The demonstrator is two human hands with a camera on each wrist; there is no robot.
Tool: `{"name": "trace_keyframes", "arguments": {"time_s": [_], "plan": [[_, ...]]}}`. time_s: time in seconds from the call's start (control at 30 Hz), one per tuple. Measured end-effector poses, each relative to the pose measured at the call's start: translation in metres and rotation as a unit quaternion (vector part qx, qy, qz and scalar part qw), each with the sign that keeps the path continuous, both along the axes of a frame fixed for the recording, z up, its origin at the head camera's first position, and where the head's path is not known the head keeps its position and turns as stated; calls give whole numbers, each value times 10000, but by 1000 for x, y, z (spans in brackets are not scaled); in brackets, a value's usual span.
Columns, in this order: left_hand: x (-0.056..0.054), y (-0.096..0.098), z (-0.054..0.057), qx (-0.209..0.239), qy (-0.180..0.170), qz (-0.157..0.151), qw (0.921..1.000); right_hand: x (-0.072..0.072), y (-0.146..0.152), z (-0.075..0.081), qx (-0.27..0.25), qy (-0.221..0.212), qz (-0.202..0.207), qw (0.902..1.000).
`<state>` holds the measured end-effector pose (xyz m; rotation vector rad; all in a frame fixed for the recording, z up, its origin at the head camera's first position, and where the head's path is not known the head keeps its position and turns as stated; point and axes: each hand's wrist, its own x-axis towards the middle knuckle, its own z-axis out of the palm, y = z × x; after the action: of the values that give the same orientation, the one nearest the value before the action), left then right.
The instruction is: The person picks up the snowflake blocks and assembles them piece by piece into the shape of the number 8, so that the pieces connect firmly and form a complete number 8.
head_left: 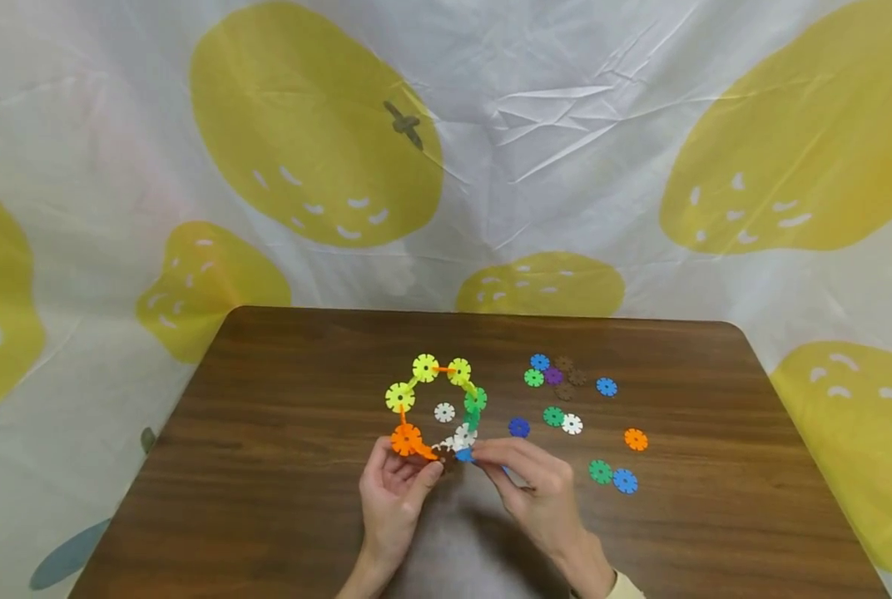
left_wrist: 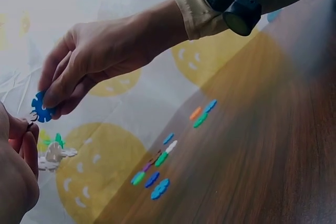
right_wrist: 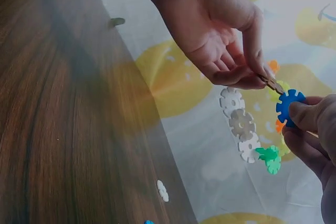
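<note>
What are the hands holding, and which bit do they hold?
The right hand pinches a blue disc near its edge; the left hand pinches a brown disc by its edge.

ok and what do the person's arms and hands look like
The left hand and right hand are bare, without gloves. A plain, pale beige sleeve ends at the right wrist, and a black device with a rounded barrel sits on it. No sleeve shows on the left.

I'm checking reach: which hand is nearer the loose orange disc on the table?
Right. The right hand is to the left of the loose orange disc; the left hand is farther left, beyond the right one.
</note>
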<state>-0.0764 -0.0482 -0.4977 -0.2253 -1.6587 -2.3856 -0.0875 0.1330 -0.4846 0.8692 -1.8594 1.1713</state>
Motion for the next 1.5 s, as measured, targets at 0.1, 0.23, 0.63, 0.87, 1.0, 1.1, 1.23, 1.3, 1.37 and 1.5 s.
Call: {"name": "trace_keyframes", "arguments": {"time_s": [0.1, 0.23, 0.63, 0.87, 1.0, 1.1, 1.23, 1.3, 1.37, 1.5], "plan": [[0, -1, 0, -55, 7, -9, 10000, -1, 2, 1, 112, 89, 43, 9999], [0, -1, 0, -124, 77, -30, 9999, -1, 4, 3, 197, 164, 110, 9996], [0, -1, -1, -183, 757, -37, 9970, 0, 0, 11, 621, 974, -274, 9929], [0, -1, -2, -167, 841, 131, 9962, 1, -2, 11, 552, 1085, -433, 9916], [0, 0, -2, -134, 831, 37, 9964, 1, -2, 9, 574, 964, -390, 9929], [0, 0, -3, -172, 800, -17, 9966, 1, -2, 7, 602, 895, -301, 9937], [0, 0, -2, -327, 747, 56, 9967, 2, -4, 4, 604, 878, -242, 9940], [0, 0, -2, -392, 724, 84, 9966, 2, -6, 2, 559, 865, -239, 9944], [0, -1, -2, -400, 724, 56, 9966, 2, -7, 1, 482, 861, -257, 9948], [-2, -2, -1, -302, 865, -43, 9958, 4, -10, -2, 245, 689, -288, 9969]]}}
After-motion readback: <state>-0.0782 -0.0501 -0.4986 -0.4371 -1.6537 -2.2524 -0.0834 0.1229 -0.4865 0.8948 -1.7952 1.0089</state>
